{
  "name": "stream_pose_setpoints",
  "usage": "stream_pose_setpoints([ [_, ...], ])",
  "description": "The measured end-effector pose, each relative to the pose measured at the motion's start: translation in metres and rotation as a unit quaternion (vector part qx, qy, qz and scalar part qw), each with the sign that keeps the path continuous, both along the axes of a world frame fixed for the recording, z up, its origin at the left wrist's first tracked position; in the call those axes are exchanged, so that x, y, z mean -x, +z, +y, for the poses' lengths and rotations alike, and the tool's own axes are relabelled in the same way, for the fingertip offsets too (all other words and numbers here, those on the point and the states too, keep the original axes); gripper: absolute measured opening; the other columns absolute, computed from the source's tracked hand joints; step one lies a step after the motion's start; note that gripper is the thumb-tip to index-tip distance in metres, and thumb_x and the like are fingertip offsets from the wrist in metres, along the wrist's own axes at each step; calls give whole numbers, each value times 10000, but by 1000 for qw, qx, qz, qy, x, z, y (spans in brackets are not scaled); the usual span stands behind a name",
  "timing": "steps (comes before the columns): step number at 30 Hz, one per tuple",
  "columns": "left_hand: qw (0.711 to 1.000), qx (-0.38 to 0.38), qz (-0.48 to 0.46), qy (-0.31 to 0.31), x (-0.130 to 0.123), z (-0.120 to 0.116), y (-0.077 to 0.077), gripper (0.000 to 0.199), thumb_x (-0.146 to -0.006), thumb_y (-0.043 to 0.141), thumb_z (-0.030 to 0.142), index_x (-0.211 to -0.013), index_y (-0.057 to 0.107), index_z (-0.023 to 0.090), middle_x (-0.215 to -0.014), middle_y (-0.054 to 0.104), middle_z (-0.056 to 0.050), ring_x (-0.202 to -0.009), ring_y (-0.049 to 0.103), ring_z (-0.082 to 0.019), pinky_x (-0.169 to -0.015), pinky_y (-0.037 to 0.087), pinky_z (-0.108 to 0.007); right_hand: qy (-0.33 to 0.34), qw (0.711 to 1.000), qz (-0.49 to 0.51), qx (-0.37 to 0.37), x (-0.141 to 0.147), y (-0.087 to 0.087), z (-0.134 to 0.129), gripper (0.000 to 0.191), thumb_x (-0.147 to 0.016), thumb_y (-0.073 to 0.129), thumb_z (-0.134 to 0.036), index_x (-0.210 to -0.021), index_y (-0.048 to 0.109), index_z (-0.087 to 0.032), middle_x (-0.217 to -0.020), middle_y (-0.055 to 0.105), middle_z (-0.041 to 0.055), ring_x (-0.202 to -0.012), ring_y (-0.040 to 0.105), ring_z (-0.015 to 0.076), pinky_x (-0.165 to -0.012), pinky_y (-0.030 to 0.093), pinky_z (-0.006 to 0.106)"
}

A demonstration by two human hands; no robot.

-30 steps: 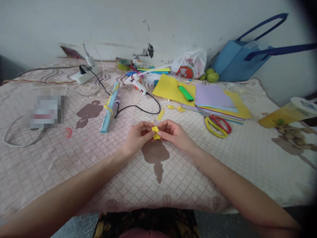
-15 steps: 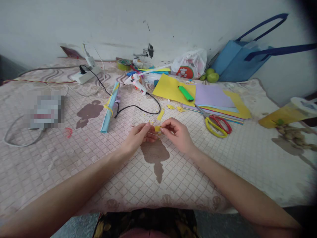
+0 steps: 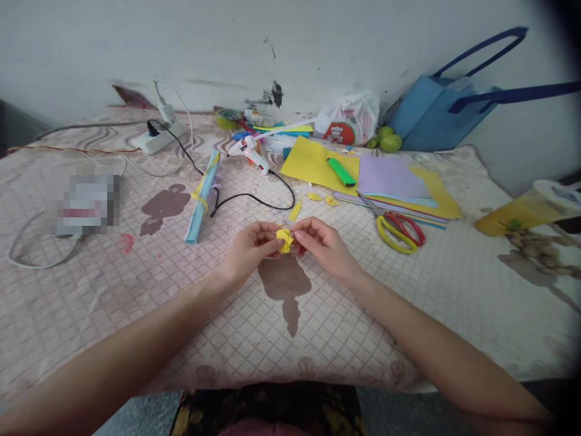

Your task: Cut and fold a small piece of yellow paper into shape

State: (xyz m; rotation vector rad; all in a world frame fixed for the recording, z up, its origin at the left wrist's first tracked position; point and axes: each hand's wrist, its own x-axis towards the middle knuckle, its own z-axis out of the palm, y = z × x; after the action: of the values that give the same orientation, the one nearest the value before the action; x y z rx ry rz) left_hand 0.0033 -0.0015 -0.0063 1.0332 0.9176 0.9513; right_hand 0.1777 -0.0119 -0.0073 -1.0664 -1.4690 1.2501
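Note:
A small yellow paper flower (image 3: 285, 241) is pinched between my two hands above the middle of the table. Thumb and fingers of my left hand (image 3: 255, 247) close on its left side. My right hand (image 3: 320, 243) grips its right edge between thumb and forefinger. Just beyond the fingers lies a yellow paper strip (image 3: 295, 211). Yellow paper cut-outs (image 3: 313, 197) rest a little farther right. The rear fingers of both hands are partly hidden.
A rolled blue paper tube (image 3: 200, 203) lies to the left, a white glue gun (image 3: 249, 153) behind it. Scissors (image 3: 397, 233), a green cutter (image 3: 340, 172) and stacked coloured paper (image 3: 390, 175) are on the right. Farther right leans a cup of yellow drink (image 3: 517, 209).
The yellow paper piece has turned so its petals now face me. My left fingers have closed on it, and my right hand has shifted slightly.

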Motion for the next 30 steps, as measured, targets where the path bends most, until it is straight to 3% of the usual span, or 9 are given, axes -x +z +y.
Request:
stream_pose_setpoints([
  [3,1000,-17,19,-6,-1,-1,2,310,-693,740,199,-947,578,126,-747,667,-19,-653,620,-106,-623,497,-226,11,999,31,40,1,1,0,173,-789,655,-307,-892,573,-195,-758,602,-7,-628,554,100,-568,486,242],
  [10,999,23,-14,-43,-2,-1,0,249,-728,716,276,-895,600,132,-819,685,-41,-701,631,-113,-665,506,-241,15,999,24,39,0,2,2,174,-782,651,-296,-896,564,-198,-715,574,-27,-572,512,83,-531,453,230],
  [14,999,29,-23,-21,-2,0,-2,285,-710,730,243,-928,583,132,-794,681,-33,-694,635,-116,-654,507,-237,15,999,37,35,0,2,1,174,-801,635,-328,-892,558,-202,-727,575,-21,-588,526,89,-551,462,241],
  [21,999,20,-28,-5,-2,-1,-2,219,-711,725,220,-809,546,139,-722,666,-12,-642,627,-104,-625,503,-227,24,999,43,8,0,0,1,178,-779,660,-303,-873,541,-210,-780,551,-15,-674,529,99,-578,469,234],
  [30,999,0,-29,-30,0,1,-6,217,-747,691,214,-940,634,131,-844,703,-35,-711,651,-101,-708,520,-231,3,999,-28,-34,-4,-1,2,49,-821,585,-235,-852,568,-202,-833,578,7,-724,559,121,-636,474,270],
])
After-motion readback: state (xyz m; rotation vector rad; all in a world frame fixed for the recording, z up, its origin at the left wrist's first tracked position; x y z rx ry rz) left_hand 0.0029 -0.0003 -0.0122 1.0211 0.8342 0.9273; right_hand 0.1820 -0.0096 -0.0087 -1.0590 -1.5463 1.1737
